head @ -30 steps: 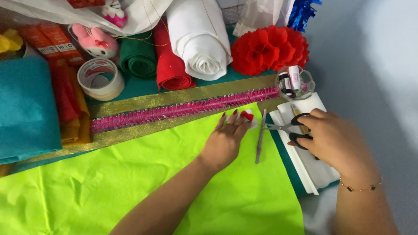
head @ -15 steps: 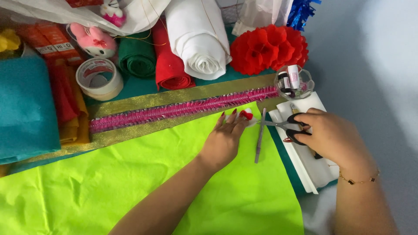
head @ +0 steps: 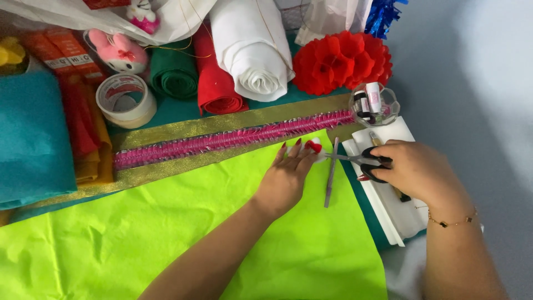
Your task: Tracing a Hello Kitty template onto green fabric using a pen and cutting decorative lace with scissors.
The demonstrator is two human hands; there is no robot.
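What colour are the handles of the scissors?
Black. The scissors sit in the right hand, shown clearly in the head view.

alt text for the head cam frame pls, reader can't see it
The right hand holds black-handled scissors while the left hand lies flat on a lime-green paper sheet. Behind: a gold-and-pink trim strip, fabric rolls, a tape roll.

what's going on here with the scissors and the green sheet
A person's left hand lies flat on a lime green sheet, fingers by a small red and white piece. The right hand holds black-handled scissors, blades pointing at that piece. A thin stick lies between the hands. Felt rolls, tape and a red paper flower sit behind.
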